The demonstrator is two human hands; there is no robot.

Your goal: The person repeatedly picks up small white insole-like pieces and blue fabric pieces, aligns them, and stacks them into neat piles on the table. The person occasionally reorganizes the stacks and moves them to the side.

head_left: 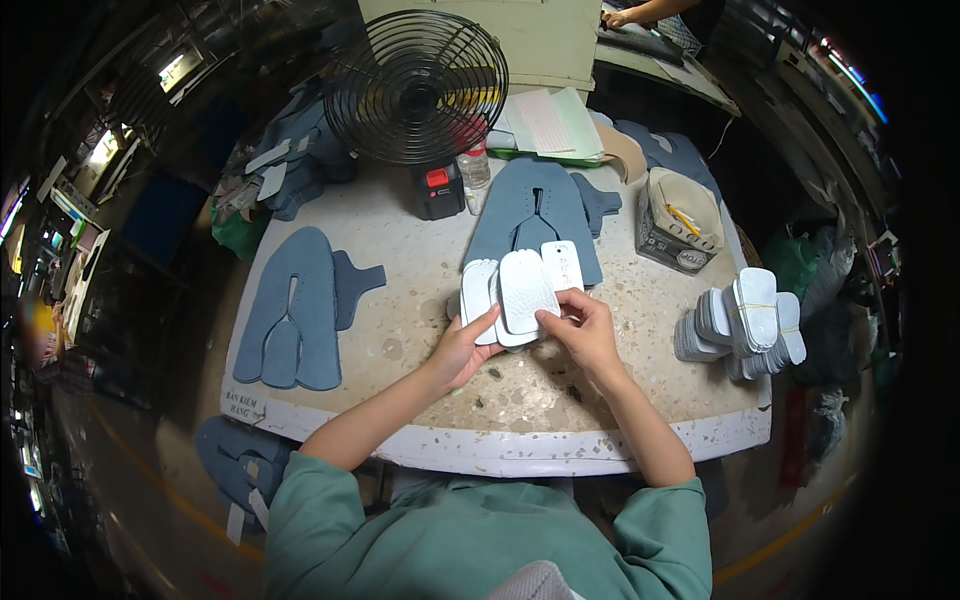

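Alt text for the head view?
A person's left hand and right hand hold white pieces over a speckled table. Blue-grey pieces lie at left and behind; a black fan stands at the back, pale stacks at right.

pebbled white pieces (528, 290), grey-blue panels (318, 290), black fan (418, 97)

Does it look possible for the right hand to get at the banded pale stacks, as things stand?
Probably yes: I see nothing standing on the tabletop between the right hand and the banded pale stacks. However, it would likely need to let go of the white pieces first.
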